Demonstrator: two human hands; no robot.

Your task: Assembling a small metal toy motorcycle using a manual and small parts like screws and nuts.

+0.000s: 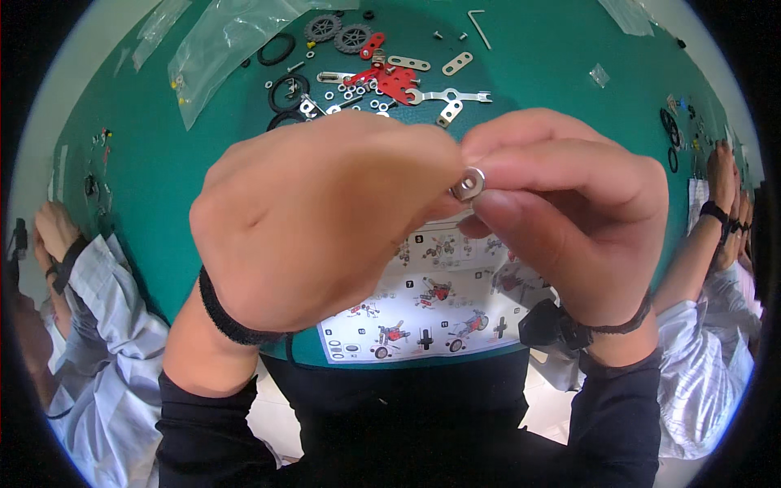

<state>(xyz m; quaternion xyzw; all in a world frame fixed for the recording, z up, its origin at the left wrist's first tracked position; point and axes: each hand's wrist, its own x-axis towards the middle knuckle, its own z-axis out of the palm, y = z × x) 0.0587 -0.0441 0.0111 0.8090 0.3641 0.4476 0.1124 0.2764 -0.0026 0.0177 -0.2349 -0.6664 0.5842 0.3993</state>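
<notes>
My right hand (582, 191) pinches a small silver metal piece with a hole (469, 184) between thumb and fingers, in front of my chest. Right up against it is my left hand (317, 211), curled, its back toward me. The left fingers are mostly hidden, and what they hold cannot be made out. Below both hands lies a printed instruction sheet (407, 313) with pictures of a small vehicle model, partly covered by my hands.
Beyond my hands on the green table (561, 73) lie a flat wrench (450, 96), red plates (396, 84), grey wheels (353, 37), black rings, nuts and screws. A hex key (480, 31) and a plastic bag (232, 49) are farther back. People sit at both sides, with a hand (721, 173) at right.
</notes>
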